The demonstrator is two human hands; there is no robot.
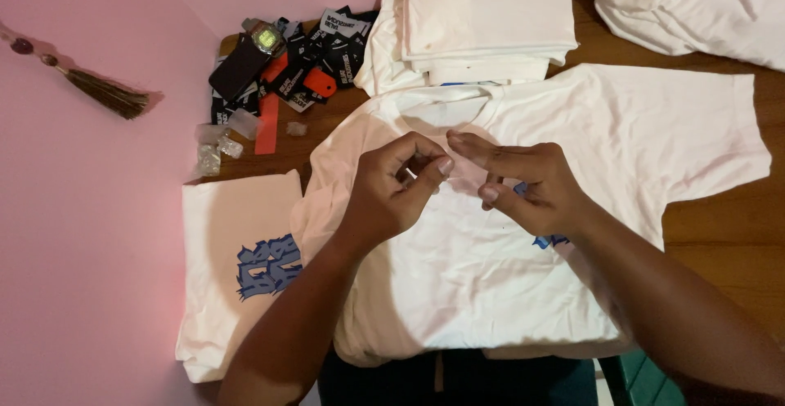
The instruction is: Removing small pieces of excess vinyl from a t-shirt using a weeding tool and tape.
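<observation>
Head view: a white cotton T-shirt (523, 291) lies spread flat on the brown wooden table (719, 234).
Left hand (392, 189): above the shirt's chest, thumb and forefinger pinched; what they pinch cannot be told.
Right hand (527, 185): just beside, fingers loosely extended, holding nothing visible.
Nearby: stack of folded white shirts (482, 22); black tags (319, 54).

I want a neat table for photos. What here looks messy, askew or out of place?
The black and orange tags lie in a loose heap at the table's far left corner, with small clear bags scattered beside them. The shirt under the left hand and right hand lies flat.
</observation>
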